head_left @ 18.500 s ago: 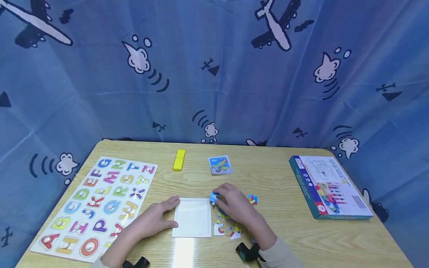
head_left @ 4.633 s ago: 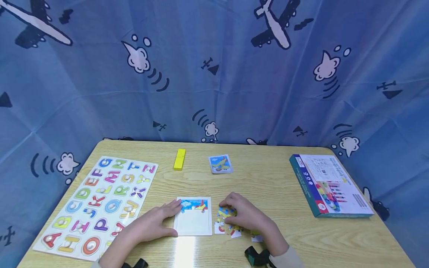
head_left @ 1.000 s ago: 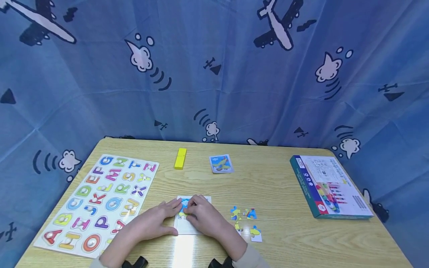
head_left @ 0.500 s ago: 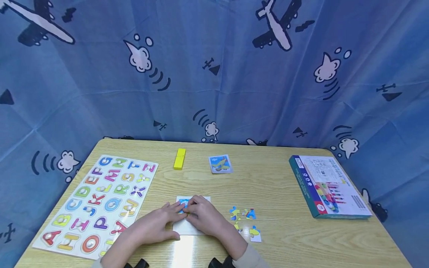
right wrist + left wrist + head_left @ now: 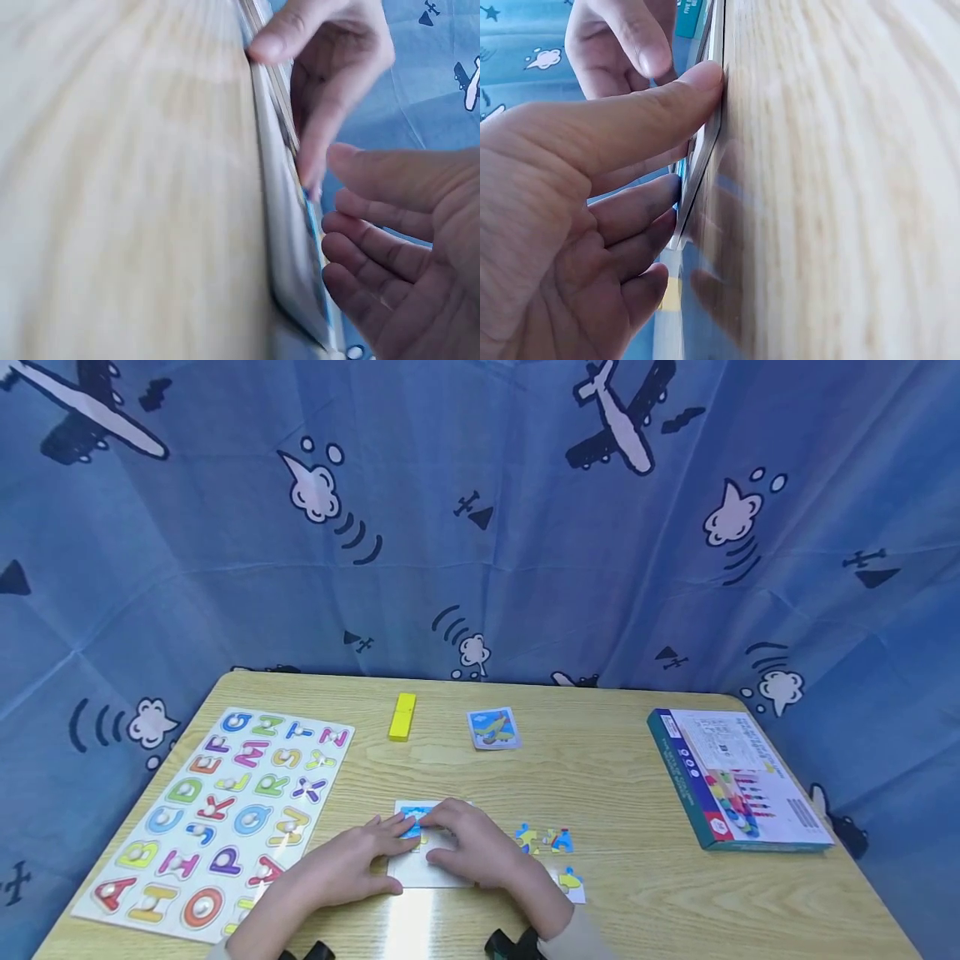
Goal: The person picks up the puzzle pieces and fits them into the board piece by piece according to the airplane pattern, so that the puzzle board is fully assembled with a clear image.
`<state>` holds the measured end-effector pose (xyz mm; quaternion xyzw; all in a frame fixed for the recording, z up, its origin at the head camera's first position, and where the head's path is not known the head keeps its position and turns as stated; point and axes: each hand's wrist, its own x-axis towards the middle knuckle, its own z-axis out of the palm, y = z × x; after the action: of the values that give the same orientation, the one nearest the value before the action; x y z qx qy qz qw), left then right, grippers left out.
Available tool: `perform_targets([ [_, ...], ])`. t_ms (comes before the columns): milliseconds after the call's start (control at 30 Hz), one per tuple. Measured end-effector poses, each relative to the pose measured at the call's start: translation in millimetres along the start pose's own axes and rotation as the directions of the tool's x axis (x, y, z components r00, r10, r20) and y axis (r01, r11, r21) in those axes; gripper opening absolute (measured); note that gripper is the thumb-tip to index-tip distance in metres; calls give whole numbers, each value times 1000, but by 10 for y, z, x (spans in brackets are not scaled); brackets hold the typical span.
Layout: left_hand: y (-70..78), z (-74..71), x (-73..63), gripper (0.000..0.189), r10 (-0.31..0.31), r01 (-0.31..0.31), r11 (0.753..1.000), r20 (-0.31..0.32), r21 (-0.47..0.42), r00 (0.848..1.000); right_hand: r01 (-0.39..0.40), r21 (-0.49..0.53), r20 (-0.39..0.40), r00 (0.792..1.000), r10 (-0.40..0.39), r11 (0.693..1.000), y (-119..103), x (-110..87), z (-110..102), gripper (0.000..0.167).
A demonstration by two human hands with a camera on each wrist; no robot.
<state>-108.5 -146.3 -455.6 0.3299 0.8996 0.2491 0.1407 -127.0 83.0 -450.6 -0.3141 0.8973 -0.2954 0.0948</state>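
A shallow white puzzle tray [image 5: 420, 872] lies at the table's front middle, with blue and yellow jigsaw pieces [image 5: 409, 813] in its far part. My left hand [image 5: 352, 860] rests at its left side, straight fingertips on the pieces and thumb [image 5: 697, 79] at the near edge. Over the tray's right half is my right hand [image 5: 483, 850]. Its thumb [image 5: 375, 172] and fingers are apart with nothing between them, fingertips close to the pieces. The hands hide part of the tray. Loose jigsaw pieces [image 5: 571, 881] lie to its right.
An alphabet board [image 5: 222, 833] covers the table's left. Behind the tray are a yellow block [image 5: 402, 717] and a small airplane picture card [image 5: 494, 729]. A flat box [image 5: 742, 777] stands at the right. A blue patterned curtain [image 5: 480, 527] hangs behind.
My right hand has let go of a piece in the tray, its thumb and fingers parting as it drew slightly right. The tray held no pieces at first; the loose pile has shrunk.
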Motion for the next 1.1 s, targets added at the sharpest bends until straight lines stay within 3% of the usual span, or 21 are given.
perform_targets([
  [267,7,-12,8,58,-31,31,999,3,-14,1000,-87,84,-9,996,88,993,167,-253,-287,41],
  [633,17,-2,33,59,-40,40,998,2,-42,999,-206,84,-87,973,213,975,533,-716,-519,39],
  [1100,1,-7,18,59,-52,52,997,1,-57,999,-186,-76,-40,982,184,980,651,-752,-524,33],
])
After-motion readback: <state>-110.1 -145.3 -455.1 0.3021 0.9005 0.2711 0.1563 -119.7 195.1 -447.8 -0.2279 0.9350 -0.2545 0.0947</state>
